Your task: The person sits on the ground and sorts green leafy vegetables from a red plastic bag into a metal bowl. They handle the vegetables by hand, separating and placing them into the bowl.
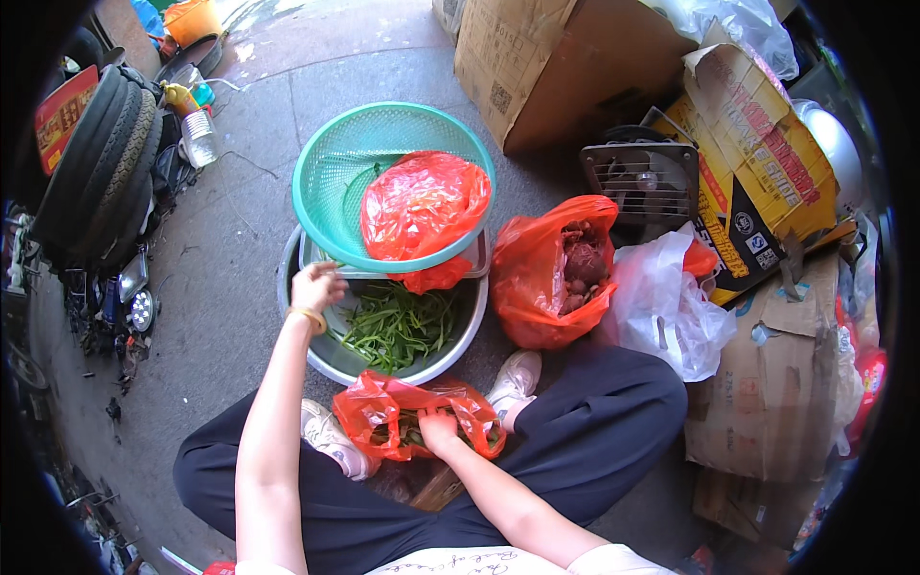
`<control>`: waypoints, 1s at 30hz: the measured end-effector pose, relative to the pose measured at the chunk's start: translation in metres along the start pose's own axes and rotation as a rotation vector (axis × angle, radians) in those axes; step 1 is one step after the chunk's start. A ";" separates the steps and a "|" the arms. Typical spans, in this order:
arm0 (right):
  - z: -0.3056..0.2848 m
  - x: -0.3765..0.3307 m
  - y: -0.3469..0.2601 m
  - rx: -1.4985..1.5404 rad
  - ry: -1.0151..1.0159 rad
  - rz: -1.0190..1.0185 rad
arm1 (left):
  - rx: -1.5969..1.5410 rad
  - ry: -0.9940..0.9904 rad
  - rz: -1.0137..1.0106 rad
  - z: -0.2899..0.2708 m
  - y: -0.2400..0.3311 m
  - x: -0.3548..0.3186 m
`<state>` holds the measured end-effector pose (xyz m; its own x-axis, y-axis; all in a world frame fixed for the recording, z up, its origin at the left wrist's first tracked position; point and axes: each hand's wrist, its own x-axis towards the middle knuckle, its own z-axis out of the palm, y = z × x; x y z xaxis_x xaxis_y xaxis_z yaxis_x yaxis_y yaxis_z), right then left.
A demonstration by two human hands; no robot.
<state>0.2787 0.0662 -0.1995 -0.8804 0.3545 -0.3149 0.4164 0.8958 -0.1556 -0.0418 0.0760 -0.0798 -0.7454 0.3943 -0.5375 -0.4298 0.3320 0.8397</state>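
My left hand (318, 286), with a yellowish bangle at the wrist, hovers at the left rim of a metal basin (289, 278). Its fingers are curled, and a bit of green stem shows at their tips against the green plastic colander (316, 220). Loose leafy greens (398, 331) lie in the basin. Between my feet sits an open red plastic bag (369, 398) of greens. Inside it my right hand (438, 428) is closed on some leafy greens, its fingertips partly hidden. The colander rests tilted over the basin's far side and holds a full red bag (426, 206).
On the right stand a red bag of dark reddish roots (522, 278), a white plastic bag (666, 302), a metal-grilled appliance (642, 182) and cardboard boxes (537, 67). Stacked tyres (120, 163) and a clear plastic bottle (199, 139) are at the left. My crossed legs frame the near side.
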 end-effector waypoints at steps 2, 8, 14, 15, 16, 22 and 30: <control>0.002 0.011 0.002 0.119 -0.346 0.064 | 0.239 -0.344 0.016 0.004 -0.005 -0.030; 0.027 0.015 0.020 0.568 -0.192 0.224 | 0.821 -1.250 -0.068 0.055 -0.094 -0.121; -0.039 0.026 0.016 0.326 -0.520 0.186 | 1.471 -0.112 0.461 0.019 -0.234 -0.141; -0.037 0.027 0.020 0.312 -0.550 0.151 | 1.505 -0.317 0.147 0.024 -0.210 -0.128; -0.031 0.030 0.027 0.304 -0.574 0.130 | 1.609 -0.475 0.280 0.024 -0.175 -0.146; -0.101 0.037 0.028 0.211 -0.955 0.212 | 1.116 -0.408 0.251 -0.002 -0.238 -0.111; -0.129 0.033 0.054 0.338 -1.009 0.015 | 1.447 -0.809 0.306 0.020 -0.065 -0.191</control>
<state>0.2434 0.1611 -0.0976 -0.3439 -0.1604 -0.9252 0.6035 0.7171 -0.3486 0.1390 -0.0040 -0.0330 -0.0751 0.7430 -0.6651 0.8008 0.4424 0.4037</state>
